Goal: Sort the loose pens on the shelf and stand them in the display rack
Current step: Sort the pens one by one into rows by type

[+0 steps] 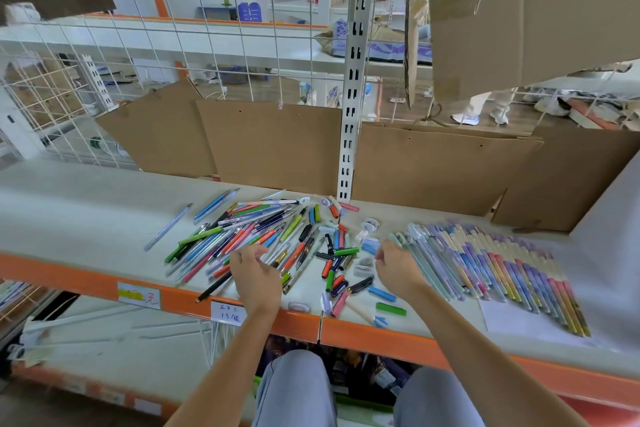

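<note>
A jumbled pile of loose coloured pens lies on the pale shelf with an orange front lip. To the right, a neat row of patterned pens lies side by side. My left hand hovers over the pile's near edge, fingers loosely curled, holding nothing that I can see. My right hand hangs at the left end of the neat row, fingers curled downward; whether it holds a pen is hidden. Short caps and stubby pens lie between my hands. No display rack shows.
Cardboard sheets lean against the wire grid at the shelf's back, beside a slotted metal upright. A white paper lies under the row's near end. Price labels stick on the orange lip. A lower shelf sits below.
</note>
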